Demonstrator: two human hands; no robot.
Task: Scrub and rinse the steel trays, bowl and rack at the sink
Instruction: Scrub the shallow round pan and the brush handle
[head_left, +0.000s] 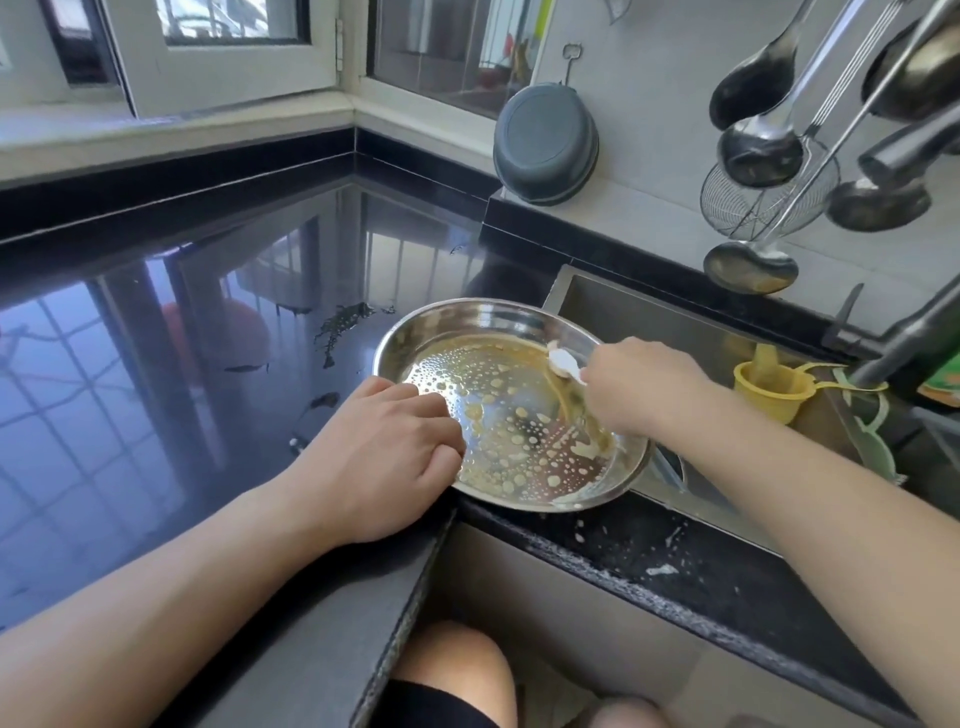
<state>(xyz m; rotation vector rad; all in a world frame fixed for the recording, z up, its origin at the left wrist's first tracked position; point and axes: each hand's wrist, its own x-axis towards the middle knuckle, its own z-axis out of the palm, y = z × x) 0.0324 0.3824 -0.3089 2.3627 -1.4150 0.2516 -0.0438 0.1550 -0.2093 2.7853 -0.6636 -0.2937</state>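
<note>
A round steel tray (498, 415) lies on the counter edge, half over the sink (623, 312). Its inside is coated with yellowish greasy droplets. My left hand (384, 457) grips the tray's near-left rim, fingers curled over the edge. My right hand (634, 389) is at the tray's right side and holds a white scrubber (563, 364) pressed against the inner wall. No other tray, bowl or rack shows.
Wet black glossy counter (182, 338) spreads to the left. A yellow cup (774, 392) sits in the sink under the dark faucet (904, 343). Ladles and a wire skimmer (763, 156) hang at the right wall, beside a grey hanging pan (545, 143). White foam specks dot the front ledge (660, 569).
</note>
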